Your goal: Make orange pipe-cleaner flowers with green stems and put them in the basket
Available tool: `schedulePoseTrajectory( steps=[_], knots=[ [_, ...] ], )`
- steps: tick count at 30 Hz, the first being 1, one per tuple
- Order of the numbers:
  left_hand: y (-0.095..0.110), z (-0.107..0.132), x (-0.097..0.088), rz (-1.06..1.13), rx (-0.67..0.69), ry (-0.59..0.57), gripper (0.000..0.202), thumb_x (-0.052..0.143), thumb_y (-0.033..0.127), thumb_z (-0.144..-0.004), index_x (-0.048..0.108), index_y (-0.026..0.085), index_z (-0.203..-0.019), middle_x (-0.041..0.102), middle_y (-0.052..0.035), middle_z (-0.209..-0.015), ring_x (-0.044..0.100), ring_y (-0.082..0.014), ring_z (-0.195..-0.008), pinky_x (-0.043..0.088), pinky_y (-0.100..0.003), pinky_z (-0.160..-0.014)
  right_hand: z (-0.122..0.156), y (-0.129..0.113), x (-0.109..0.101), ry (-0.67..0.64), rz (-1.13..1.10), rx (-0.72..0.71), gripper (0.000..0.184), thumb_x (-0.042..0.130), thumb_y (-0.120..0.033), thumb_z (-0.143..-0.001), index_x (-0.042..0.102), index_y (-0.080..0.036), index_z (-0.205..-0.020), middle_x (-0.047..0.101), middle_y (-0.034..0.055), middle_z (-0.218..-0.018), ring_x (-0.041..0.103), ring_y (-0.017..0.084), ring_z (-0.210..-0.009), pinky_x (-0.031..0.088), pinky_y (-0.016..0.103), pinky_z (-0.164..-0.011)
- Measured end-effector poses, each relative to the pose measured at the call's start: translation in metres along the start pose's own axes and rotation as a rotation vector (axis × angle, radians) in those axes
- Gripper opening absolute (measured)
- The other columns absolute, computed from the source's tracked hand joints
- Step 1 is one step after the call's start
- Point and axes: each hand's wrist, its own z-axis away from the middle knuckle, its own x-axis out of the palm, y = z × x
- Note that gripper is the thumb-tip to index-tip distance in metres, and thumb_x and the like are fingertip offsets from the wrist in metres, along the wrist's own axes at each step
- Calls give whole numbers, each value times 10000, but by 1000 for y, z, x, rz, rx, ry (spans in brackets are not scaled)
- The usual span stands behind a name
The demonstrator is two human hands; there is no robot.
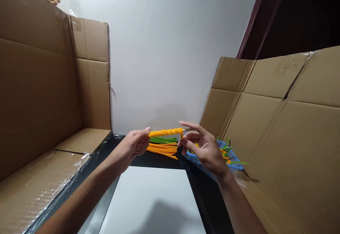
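"What are you holding?"

"My left hand (131, 147) is gripping a yellow pipe cleaner coil (166, 132), lying crosswise between my hands. My open right hand (204, 150) is hovering beside its end. Orange pipe cleaners (162, 149) are lying below the coil, a blue basket (198, 163) right of it."

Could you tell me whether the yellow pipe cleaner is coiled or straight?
Coiled: the yellow pipe cleaner winds in tight turns along a thin stick, its end bent down by the right hand.
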Motion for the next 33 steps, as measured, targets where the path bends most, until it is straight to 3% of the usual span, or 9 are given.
schedulePoseTrajectory(
  steps=[3,5,9,11,17,19,25,29,33],
  knots=[
    [3,3,-2,-51,0,-119,551,562,509,-922,278,189,-576,204,79,-521,129,-58,-479,104,-247,-469,-2,0,1,-44,-129,72,817,736,-289,-845,286,-289,-1528,730,-15,-735,653,120,-536,541,245,-562],
    [6,5,-5,-120,11,-180,555,561,503,-925,277,186,-570,205,73,-532,139,-61,-489,112,-251,-478,-4,1,-3,-96,-177,121,852,761,-321,-821,291,-260,-1529,738,1,-722,648,126,-522,531,243,-540],
    [14,11,-12,-335,22,-287,537,531,529,-929,317,181,-580,219,56,-575,146,-77,-525,122,-265,-498,-5,5,-17,-219,-129,192,331,786,-356,-775,735,-157,-1035,712,30,-664,627,121,-507,499,237,-518],
    [20,14,-16,-504,7,-346,537,517,542,-926,316,183,-581,208,46,-591,144,-86,-541,119,-272,-504,-4,2,-23,-267,-32,201,213,779,-352,-771,758,-142,-796,686,27,-634,599,110,-502,466,229,-503],
    [27,20,-15,-944,45,-283,457,580,433,-890,423,171,-550,267,29,-565,199,-89,-508,115,-272,-485,1,-12,-18,-355,473,140,143,677,-250,-836,772,-202,-740,689,-1,-606,584,124,-557,402,237,-517],
    [23,17,-12,-996,109,-188,430,606,401,-874,455,167,-547,295,32,-534,211,-84,-486,114,-270,-480,1,-14,-11,-254,618,96,164,657,-206,-834,759,-219,-706,691,-10,-596,583,126,-535,392,244,-509],
    [-1,1,4,-886,198,232,518,465,515,-937,428,176,-547,397,20,-499,326,-95,-472,195,-249,-487,1,-13,0,333,827,-249,132,654,-217,-861,745,-226,-765,722,32,-768,642,172,-679,488,294,-645],
    [-17,1,24,-740,203,310,575,433,541,-949,467,167,-513,401,18,-471,340,-94,-476,242,-243,-510,3,-8,4,479,909,-396,150,610,-213,-906,741,-226,-835,710,49,-789,649,181,-699,507,312,-678],
    [-28,4,42,-310,132,243,548,488,611,-901,467,170,-576,440,21,-477,300,-83,-468,220,-233,-494,5,-2,13,616,729,-399,105,647,-227,-892,751,-243,-900,758,58,-868,693,204,-739,559,343,-727]
  ],
)
